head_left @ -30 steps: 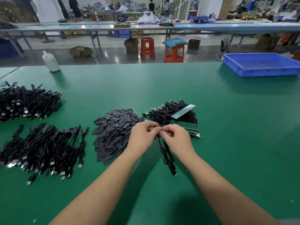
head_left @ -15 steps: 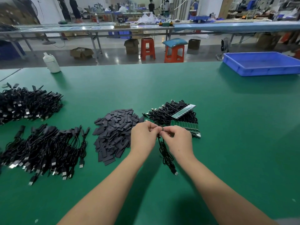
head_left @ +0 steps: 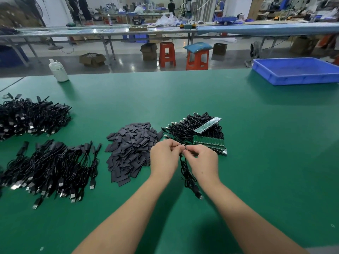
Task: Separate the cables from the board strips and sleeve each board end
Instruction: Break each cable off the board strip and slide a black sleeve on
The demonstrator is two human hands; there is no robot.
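Note:
My left hand [head_left: 165, 158] and my right hand [head_left: 202, 162] meet fingertip to fingertip over the green table, pinching the small board end of a black cable [head_left: 189, 177] between them. The cable hangs down between my wrists and its USB plug lies on the table. Just behind my hands lies a tangle of black cables joined to green board strips [head_left: 209, 143]. A heap of flat dark grey sleeves [head_left: 132, 149] sits to the left of my left hand. The board end itself is mostly hidden by my fingers.
Two piles of black cables lie at the left, a near cable pile [head_left: 49, 169] and a far cable pile [head_left: 31, 118]. A white bottle [head_left: 58, 70] stands at the far left edge. A blue tray [head_left: 297, 70] sits at the far right corner. Stools and benches stand beyond the table.
Both hands stay together at the same spot, working the cable end with small finger movements. The hanging cable has shifted slightly.

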